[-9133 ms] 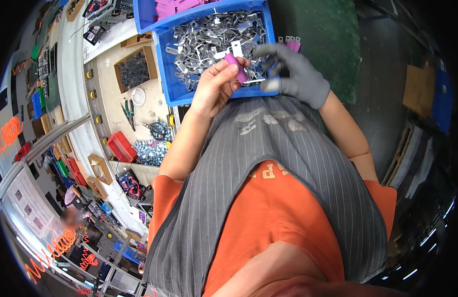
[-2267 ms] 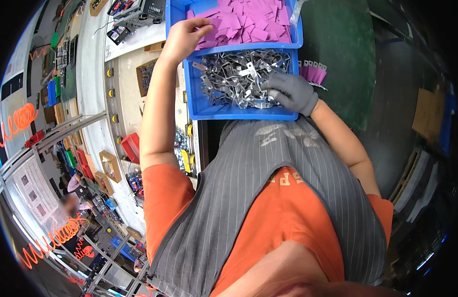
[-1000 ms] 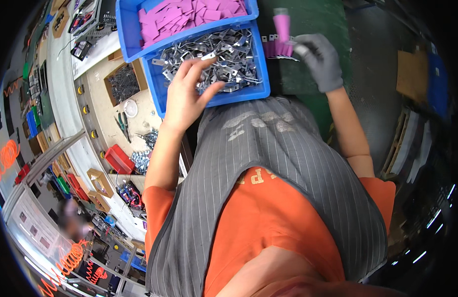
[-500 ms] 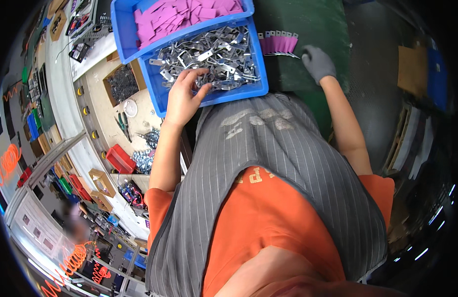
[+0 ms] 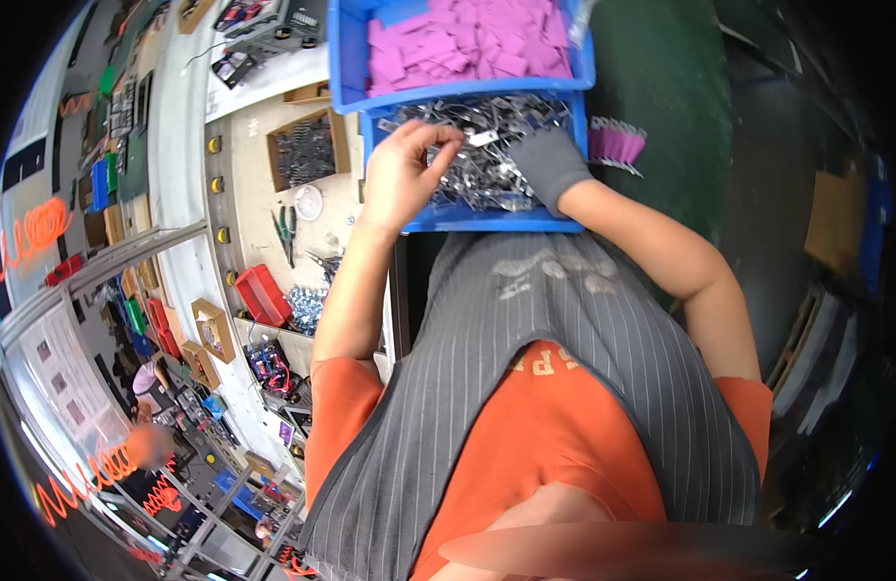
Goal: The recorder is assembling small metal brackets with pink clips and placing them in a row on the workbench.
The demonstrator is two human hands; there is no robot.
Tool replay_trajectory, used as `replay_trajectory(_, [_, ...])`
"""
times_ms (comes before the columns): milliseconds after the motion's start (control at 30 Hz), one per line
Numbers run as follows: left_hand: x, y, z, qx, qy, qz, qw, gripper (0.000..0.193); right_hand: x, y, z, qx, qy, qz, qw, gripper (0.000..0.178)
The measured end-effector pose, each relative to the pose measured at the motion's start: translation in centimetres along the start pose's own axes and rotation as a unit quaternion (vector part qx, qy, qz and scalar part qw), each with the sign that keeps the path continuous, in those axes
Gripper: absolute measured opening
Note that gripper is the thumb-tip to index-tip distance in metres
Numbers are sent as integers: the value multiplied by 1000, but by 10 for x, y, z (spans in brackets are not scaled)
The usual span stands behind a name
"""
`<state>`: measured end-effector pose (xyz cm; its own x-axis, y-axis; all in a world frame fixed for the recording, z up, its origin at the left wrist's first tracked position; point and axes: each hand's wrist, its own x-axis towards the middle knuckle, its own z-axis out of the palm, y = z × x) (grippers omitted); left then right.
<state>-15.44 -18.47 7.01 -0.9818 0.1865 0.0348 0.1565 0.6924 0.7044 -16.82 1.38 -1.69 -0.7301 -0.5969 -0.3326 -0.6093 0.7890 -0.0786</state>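
The brackets (image 5: 487,186) lie tangled in the near blue bin (image 5: 492,222); purple sleeves (image 5: 467,46) fill the far bin (image 5: 467,95). The bare left hand (image 5: 406,174) is over the brackets, thumb and forefinger close together; whether anything sits between them cannot be told. The gloved right hand (image 5: 549,167) is among the brackets, its fingertips hidden and blurred, so its grip cannot be told either. Each bracket looks like thin bent metal — light, stiff, probably slick and sharp-edged — and is likely best pinched by a flat end. The sleeves seem thin, soft and easily creased, suiting a light edge pinch. Sleeved brackets (image 5: 617,145) lie in a row on the green table (image 5: 661,82).
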Motion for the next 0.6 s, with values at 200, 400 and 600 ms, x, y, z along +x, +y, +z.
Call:
replay_trajectory(200, [77,-38,-47,136,72,0,988,15,-34,15,-22,78,123,-71,987,25])
replay_trajectory(400, [152,-84,-30,247,7,11,969,26,-42,21,-30,369,39,-48,927,44])
replay_trajectory(600, [182,-84,-4,347,-54,30,936,29,-43,34,-18,577,67,-77,810,52])
